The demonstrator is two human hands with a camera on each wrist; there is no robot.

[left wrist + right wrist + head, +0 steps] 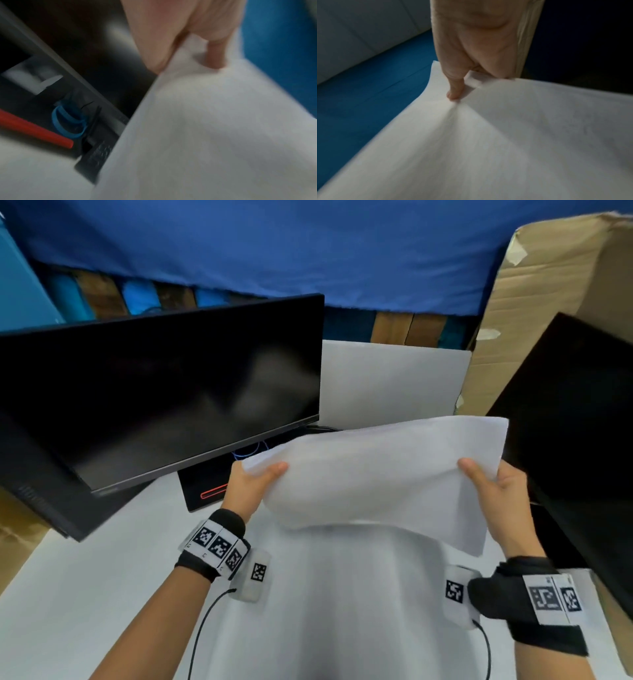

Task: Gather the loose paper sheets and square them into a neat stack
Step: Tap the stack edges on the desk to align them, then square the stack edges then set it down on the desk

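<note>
Both hands hold the paper sheets [380,474] up in the air, above the white counter [102,577]. The left hand [248,486] grips the left edge of the sheets. Its thumb lies on top and its other fingers are curled under the paper. The right hand [501,491] grips the right edge the same way, with the thumb on top.

From the left wrist, the left hand [171,33] pinches the paper sheets [214,128], and one of the fingers [215,54] presses into the top sheet. From the right wrist, the right hand [479,40] pinches the paper sheets [505,148] too. There a little corner of another sheet pokes out near the thumb, so the edges do not all line up. The paper bends down in the middle between the two hands.

A dark monitor [154,388] stands on the counter to the left of the sheets. A second dark screen [575,446] leans on the right side, just beside the right hand. A brown cardboard box [548,285] stands behind that screen. A blue cloth [308,241] hangs at the back. Each wrist wears a black band with black and white square marks on it.
</note>
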